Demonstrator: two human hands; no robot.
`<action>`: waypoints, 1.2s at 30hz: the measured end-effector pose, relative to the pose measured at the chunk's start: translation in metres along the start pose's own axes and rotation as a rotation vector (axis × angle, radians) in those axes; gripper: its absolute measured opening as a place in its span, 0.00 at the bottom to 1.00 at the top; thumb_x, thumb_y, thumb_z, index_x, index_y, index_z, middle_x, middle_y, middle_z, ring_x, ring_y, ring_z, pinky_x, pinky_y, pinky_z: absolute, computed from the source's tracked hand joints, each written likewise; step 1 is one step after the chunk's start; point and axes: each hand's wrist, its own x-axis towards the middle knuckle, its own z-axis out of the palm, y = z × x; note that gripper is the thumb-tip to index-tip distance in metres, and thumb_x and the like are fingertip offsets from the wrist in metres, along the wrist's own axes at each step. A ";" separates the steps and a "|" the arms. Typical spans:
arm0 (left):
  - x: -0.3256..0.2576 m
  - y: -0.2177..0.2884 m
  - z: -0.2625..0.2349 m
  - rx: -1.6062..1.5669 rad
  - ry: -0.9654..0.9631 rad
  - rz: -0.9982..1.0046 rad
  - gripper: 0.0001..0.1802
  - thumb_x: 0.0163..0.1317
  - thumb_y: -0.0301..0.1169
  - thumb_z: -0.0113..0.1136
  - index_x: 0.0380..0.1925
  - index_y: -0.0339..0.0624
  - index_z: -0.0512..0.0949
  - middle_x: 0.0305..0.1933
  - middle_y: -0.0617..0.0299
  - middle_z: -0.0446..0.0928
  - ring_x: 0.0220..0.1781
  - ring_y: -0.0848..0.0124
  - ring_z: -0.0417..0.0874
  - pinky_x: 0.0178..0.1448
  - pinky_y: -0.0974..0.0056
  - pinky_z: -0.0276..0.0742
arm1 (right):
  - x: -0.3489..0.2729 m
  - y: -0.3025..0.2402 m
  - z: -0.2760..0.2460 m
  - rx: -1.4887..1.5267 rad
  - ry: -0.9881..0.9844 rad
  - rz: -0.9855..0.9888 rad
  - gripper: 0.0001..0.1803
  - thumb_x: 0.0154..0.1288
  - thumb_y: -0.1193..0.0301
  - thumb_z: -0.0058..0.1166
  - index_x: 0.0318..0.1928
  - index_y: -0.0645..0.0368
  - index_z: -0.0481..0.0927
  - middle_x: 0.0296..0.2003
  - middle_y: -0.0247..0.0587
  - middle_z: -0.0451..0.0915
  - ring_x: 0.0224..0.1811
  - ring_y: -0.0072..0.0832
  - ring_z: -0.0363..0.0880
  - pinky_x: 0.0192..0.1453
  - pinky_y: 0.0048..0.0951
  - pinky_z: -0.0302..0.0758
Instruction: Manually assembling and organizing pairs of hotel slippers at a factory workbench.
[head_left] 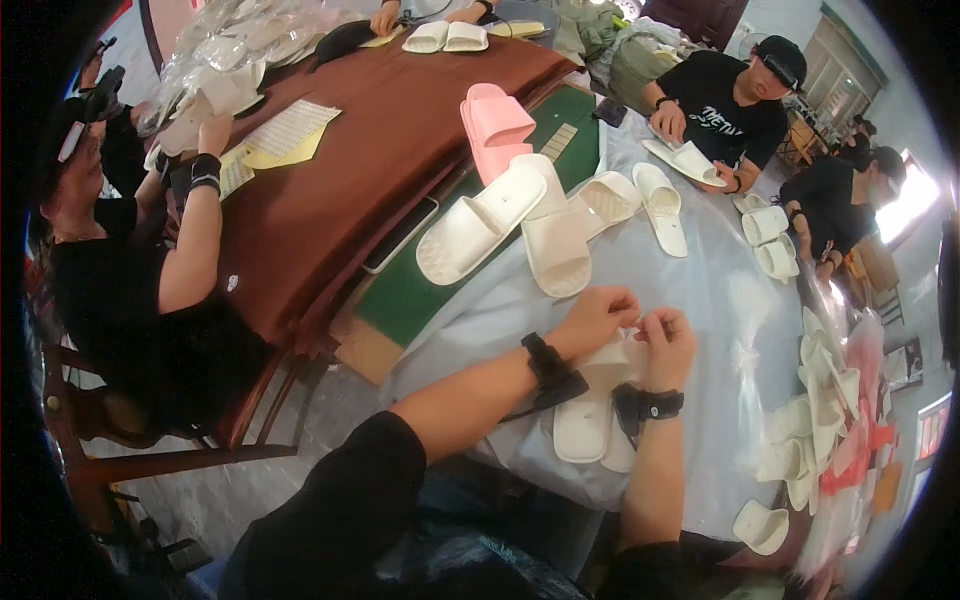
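Note:
My left hand [598,318] and my right hand [668,348] meet over the near part of the covered table. The fingers of both are pinched together, almost touching. Whatever they may hold is too small to make out. Under my wrists lies a white slide slipper [582,428], partly hidden by my hands, with part of another sole beside it. Beyond my left hand sit a cream slipper [557,255] and a larger white slipper [480,225]. A pink pair of slippers [495,130] rests farther back on the green surface.
Clear plastic sheeting [720,400] covers my table. Slippers [815,400] pile up at the right edge, with one single slipper [761,526] nearer. A brown-covered table [390,150] adjoins on the left. Co-workers handle slippers at the left and the far right; a wooden chair [170,465] stands lower left.

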 end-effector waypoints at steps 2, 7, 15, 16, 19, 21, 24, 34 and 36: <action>0.000 -0.006 -0.003 0.057 -0.017 0.028 0.05 0.60 0.25 0.59 0.33 0.33 0.79 0.28 0.65 0.79 0.31 0.79 0.77 0.36 0.72 0.72 | -0.001 0.002 0.002 -0.024 -0.043 -0.006 0.02 0.64 0.77 0.55 0.35 0.64 0.78 0.29 0.35 0.80 0.29 0.20 0.77 0.36 0.22 0.74; 0.002 0.005 0.010 0.007 -0.059 -0.031 0.05 0.60 0.26 0.60 0.31 0.34 0.79 0.27 0.65 0.79 0.29 0.80 0.75 0.33 0.71 0.70 | -0.001 -0.001 -0.010 -0.086 -0.017 0.010 0.03 0.62 0.77 0.57 0.34 0.64 0.79 0.28 0.37 0.82 0.28 0.19 0.78 0.34 0.22 0.74; -0.008 0.003 -0.007 0.065 0.031 -0.087 0.07 0.60 0.28 0.58 0.28 0.35 0.79 0.24 0.63 0.79 0.28 0.77 0.75 0.32 0.69 0.70 | -0.002 0.009 0.010 -0.058 -0.056 0.054 0.11 0.55 0.70 0.67 0.35 0.63 0.80 0.30 0.38 0.82 0.33 0.21 0.80 0.40 0.25 0.78; -0.008 0.008 -0.001 -0.010 0.030 -0.108 0.06 0.61 0.27 0.58 0.29 0.36 0.78 0.26 0.65 0.77 0.29 0.78 0.75 0.32 0.71 0.69 | -0.003 0.006 0.005 -0.200 -0.130 -0.014 0.09 0.61 0.71 0.62 0.36 0.65 0.80 0.32 0.38 0.82 0.35 0.22 0.81 0.40 0.24 0.78; -0.009 0.023 0.010 -0.069 -0.034 -0.112 0.04 0.64 0.26 0.57 0.31 0.37 0.76 0.29 0.67 0.76 0.31 0.79 0.75 0.35 0.73 0.69 | -0.002 0.005 -0.004 0.071 -0.146 0.008 0.08 0.64 0.71 0.58 0.37 0.64 0.79 0.34 0.37 0.82 0.35 0.22 0.81 0.40 0.25 0.78; -0.005 0.012 0.008 -0.041 -0.054 -0.041 0.03 0.66 0.26 0.55 0.34 0.38 0.76 0.30 0.67 0.76 0.33 0.79 0.75 0.38 0.73 0.69 | -0.004 0.003 -0.008 0.067 -0.128 -0.013 0.07 0.66 0.71 0.57 0.38 0.63 0.79 0.34 0.36 0.82 0.34 0.22 0.81 0.39 0.25 0.78; -0.007 0.016 0.010 -0.111 -0.010 -0.093 0.04 0.66 0.27 0.55 0.36 0.38 0.76 0.32 0.65 0.77 0.34 0.78 0.75 0.37 0.71 0.70 | -0.006 -0.004 -0.008 0.032 -0.120 0.005 0.08 0.66 0.71 0.57 0.39 0.64 0.79 0.33 0.36 0.82 0.33 0.22 0.80 0.39 0.24 0.78; -0.007 0.015 0.006 0.036 -0.023 -0.083 0.08 0.66 0.31 0.56 0.39 0.39 0.78 0.32 0.66 0.77 0.35 0.78 0.74 0.40 0.70 0.69 | -0.002 -0.030 -0.020 -0.394 -0.023 -0.427 0.10 0.59 0.72 0.59 0.41 0.59 0.80 0.36 0.44 0.79 0.40 0.39 0.80 0.43 0.36 0.79; -0.005 0.006 -0.007 0.037 -0.015 -0.041 0.08 0.67 0.32 0.55 0.37 0.39 0.78 0.33 0.66 0.77 0.35 0.78 0.74 0.40 0.70 0.69 | -0.017 -0.053 -0.025 -0.560 -0.111 -0.462 0.08 0.59 0.70 0.58 0.39 0.58 0.80 0.36 0.44 0.79 0.41 0.40 0.80 0.41 0.39 0.78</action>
